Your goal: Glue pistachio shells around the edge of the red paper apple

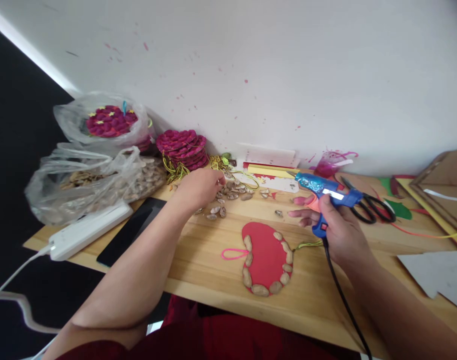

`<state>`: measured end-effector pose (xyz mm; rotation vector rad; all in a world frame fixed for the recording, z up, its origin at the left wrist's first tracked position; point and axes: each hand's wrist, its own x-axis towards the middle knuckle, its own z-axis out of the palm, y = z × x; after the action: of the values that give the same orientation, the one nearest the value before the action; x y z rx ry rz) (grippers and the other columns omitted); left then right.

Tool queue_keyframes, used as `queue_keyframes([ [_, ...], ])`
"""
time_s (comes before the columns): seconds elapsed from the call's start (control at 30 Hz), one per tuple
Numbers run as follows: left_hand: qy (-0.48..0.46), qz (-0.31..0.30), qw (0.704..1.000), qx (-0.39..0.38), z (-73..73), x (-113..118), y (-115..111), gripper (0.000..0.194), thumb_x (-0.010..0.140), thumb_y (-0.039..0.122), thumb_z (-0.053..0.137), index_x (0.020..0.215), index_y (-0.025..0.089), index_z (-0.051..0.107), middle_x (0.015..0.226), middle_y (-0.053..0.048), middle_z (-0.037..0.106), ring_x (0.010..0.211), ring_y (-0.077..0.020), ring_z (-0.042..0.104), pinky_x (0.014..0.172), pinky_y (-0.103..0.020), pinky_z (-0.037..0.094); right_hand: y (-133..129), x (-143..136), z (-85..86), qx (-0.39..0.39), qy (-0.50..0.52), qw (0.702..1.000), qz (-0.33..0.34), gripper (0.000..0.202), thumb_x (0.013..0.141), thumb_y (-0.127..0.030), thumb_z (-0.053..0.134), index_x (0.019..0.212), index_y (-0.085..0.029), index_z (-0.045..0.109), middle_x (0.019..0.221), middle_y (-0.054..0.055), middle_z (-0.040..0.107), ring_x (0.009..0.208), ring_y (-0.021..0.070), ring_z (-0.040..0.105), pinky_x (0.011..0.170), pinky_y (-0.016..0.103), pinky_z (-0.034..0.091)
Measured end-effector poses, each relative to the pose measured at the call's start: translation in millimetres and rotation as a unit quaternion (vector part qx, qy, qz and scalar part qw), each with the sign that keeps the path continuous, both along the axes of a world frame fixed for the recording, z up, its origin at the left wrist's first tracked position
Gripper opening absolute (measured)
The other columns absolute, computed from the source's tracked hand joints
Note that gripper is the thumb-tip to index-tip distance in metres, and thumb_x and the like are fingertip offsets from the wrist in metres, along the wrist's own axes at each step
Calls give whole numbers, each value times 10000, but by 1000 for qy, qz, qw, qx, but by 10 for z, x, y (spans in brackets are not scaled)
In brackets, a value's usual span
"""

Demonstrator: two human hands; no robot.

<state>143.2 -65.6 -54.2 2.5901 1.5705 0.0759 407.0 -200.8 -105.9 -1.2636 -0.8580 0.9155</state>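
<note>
In my right hand (339, 225) is a blue hot glue gun (322, 190), its nozzle pointing left and its black cord hanging down. My left hand (201, 187) reaches over a loose pile of peanut shells (236, 190); its fingers are curled together, and whatever is between them is hidden. Below the hands, a red heart-shaped card (264, 250) lies flat on the table. Peanut shells (260, 290) line much of its edge, while its middle is bare red. A pink loop (232, 254) sticks out on its left, a yellow-green cord (309, 244) on its right.
Plastic bags (81, 195) of peanut shells and magenta pieces stand at the left, beside a stack of magenta discs (183, 147). A white power strip (89, 232) and black tablet (132, 230) lie in front. Black-handled scissors (374, 207), a pink-stained cup (328, 162) and cardboard (446, 185) are right.
</note>
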Motion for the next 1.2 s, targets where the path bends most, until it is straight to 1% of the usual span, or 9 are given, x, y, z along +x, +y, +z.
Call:
queue_keyframes([
  [0.1, 11, 6, 1000, 10, 28, 4, -10, 269, 917, 369, 534, 946, 230, 763, 957, -74, 786, 896, -237, 701, 750, -311, 482, -16, -2, -6, 4, 1, 1000, 7, 359, 895, -566, 692, 955, -212, 703, 943, 68, 751, 736, 194, 762, 562, 251, 539],
  [0.17, 42, 38, 998, 11, 71, -19, -10, 380, 932, 488, 509, 860, 212, 760, 905, -103, 780, 876, -262, 705, 721, -322, 485, -23, -1, -10, -1, 8, 1000, 5, 366, 883, -568, 705, 908, -203, 702, 876, 66, 746, 723, 192, 750, 548, 246, 526],
  [0.2, 58, 53, 997, 6, 92, -38, -6, 389, 930, 495, 507, 851, 211, 761, 908, -110, 781, 883, -270, 707, 714, -324, 486, -26, -2, -10, -4, 11, 1000, 2, 373, 872, -573, 716, 895, -201, 698, 843, 64, 741, 715, 193, 744, 540, 244, 519],
  [0.3, 79, 59, 995, -34, 116, -103, 22, 237, 873, 296, 554, 939, 247, 776, 1002, -72, 790, 942, -259, 709, 740, -308, 492, -36, -10, 1, -10, 17, 1000, -1, 384, 847, -580, 739, 885, -200, 693, 795, 59, 731, 691, 190, 730, 518, 239, 499],
  [0.4, 98, 29, 993, -64, 74, -138, 56, 278, 788, 188, 589, 982, 260, 773, 1034, -64, 785, 960, -257, 708, 775, -307, 506, -42, -13, 11, -15, 12, 1000, 7, 384, 855, -580, 732, 880, -198, 702, 805, 64, 734, 690, 185, 726, 521, 238, 498],
  [0.63, 111, 13, 991, -74, -17, -92, 92, 271, 787, 211, 609, 986, 246, 790, 1055, -93, 783, 969, -273, 711, 805, -323, 522, -36, -7, 7, -20, 1, 1000, 14, 391, 854, -587, 730, 868, -196, 715, 802, 65, 737, 674, 174, 716, 525, 235, 506],
  [0.8, 100, -1, 993, -56, -8, -121, 121, 253, 798, 248, 606, 963, 243, 798, 968, -74, 795, 889, -243, 712, 740, -294, 493, -32, -13, 14, -15, 4, 1000, 16, 402, 837, -593, 745, 854, -193, 714, 795, 64, 733, 660, 172, 709, 510, 237, 499],
  [1.0, 68, -32, 996, -58, -8, -192, 184, 256, 797, 225, 593, 954, 227, 796, 868, -44, 787, 764, -198, 682, 650, -282, 420, -39, 0, 18, -12, 3, 1000, 28, 410, 840, -591, 745, 865, -184, 709, 783, 58, 733, 660, 169, 711, 506, 228, 501],
  [1.2, -8, -112, 992, -63, -118, -50, 117, 239, 807, 212, 600, 937, 239, 798, 888, -24, 791, 773, -183, 678, 670, -279, 412, -24, 21, -23, -13, 5, 999, 36, 415, 826, -606, 754, 876, -197, 706, 779, 45, 740, 649, 154, 709, 505, 208, 511],
])
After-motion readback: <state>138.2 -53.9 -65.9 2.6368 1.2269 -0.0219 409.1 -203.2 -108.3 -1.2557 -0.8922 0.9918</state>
